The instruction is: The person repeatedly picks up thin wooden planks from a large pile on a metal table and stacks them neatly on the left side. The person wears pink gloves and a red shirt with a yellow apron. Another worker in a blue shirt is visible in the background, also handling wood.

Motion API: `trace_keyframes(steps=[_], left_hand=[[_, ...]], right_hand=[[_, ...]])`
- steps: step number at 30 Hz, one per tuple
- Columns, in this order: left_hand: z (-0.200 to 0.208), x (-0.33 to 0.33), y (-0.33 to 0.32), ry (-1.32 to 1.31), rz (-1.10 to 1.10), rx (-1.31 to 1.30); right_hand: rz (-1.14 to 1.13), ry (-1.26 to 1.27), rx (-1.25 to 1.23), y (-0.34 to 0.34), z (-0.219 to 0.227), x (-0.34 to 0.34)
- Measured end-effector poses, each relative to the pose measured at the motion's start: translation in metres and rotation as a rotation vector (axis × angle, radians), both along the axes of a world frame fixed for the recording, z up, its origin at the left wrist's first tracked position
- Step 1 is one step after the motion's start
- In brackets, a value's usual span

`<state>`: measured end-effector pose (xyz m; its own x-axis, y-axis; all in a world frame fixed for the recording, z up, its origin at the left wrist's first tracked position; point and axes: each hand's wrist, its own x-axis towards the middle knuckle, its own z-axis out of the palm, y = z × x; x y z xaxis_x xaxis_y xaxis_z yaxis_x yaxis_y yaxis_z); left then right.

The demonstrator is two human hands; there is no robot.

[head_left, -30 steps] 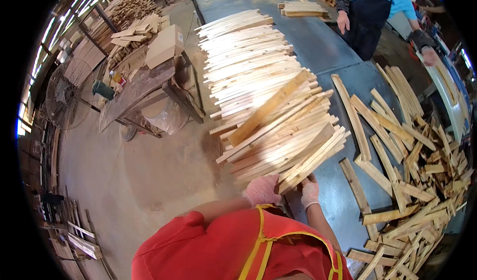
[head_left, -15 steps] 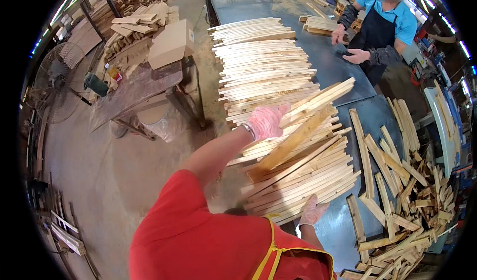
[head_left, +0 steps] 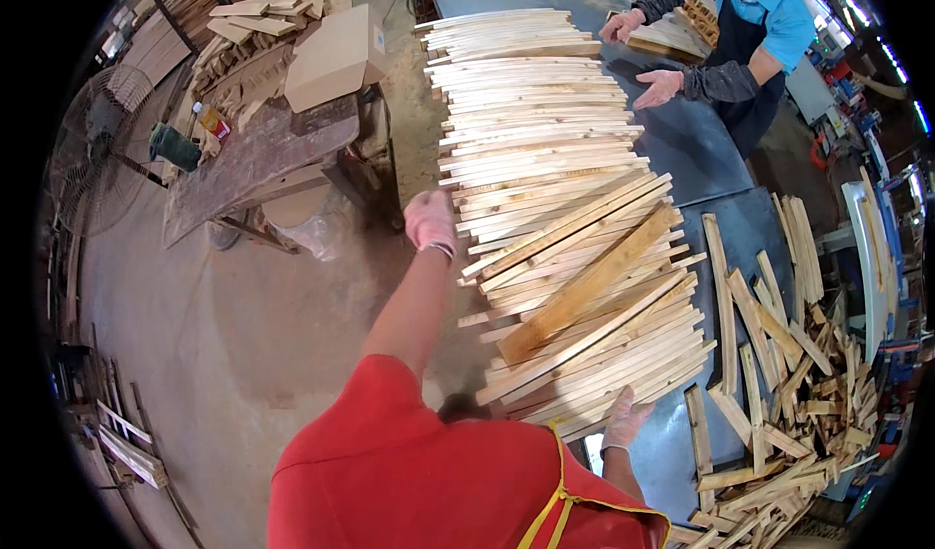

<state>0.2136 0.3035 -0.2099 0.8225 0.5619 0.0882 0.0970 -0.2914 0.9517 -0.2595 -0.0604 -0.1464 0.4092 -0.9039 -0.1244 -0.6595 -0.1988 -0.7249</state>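
Long pale wooden strips [head_left: 536, 141] lie side by side in a wide row on the table. My left hand [head_left: 430, 222], in a pink-and-white glove, is beside their left ends; its fingers curve out of sight, so their closure is unclear. Two strips [head_left: 575, 232] lie slantwise on top of the row. Nearer me, a broad darker board [head_left: 589, 286] and a thin strip [head_left: 589, 340] also lie slantwise. My gloved right hand [head_left: 626, 419] rests open against the right ends of the nearest strips, fingers stretched out.
Loose offcuts [head_left: 828, 408] are heaped at the right of the blue-grey table [head_left: 682, 159]. Across it, a co-worker [head_left: 755, 33] in gloves and apron stands by stacked boards [head_left: 667, 37]. A side table [head_left: 273, 150] with a cardboard box [head_left: 333, 59] and a fan [head_left: 102, 150] stand left.
My left hand has let go of the two strips, which now lie slantwise on the row, and has moved left to the strip ends. The co-worker's hands have moved left toward the row.
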Motion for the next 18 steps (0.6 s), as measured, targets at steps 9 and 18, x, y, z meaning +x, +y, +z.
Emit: trace_keyframes(steps=[9,18], left_hand=[[0.046,0.010,-0.035,0.531,-0.319,-0.911],[0.236,0.037,-0.036,0.553,-0.833,-0.244]], right_hand=[[-0.059,0.076,0.030,0.004,0.026,0.003],[-0.062,0.083,-0.084,0.006,0.015,-0.003]])
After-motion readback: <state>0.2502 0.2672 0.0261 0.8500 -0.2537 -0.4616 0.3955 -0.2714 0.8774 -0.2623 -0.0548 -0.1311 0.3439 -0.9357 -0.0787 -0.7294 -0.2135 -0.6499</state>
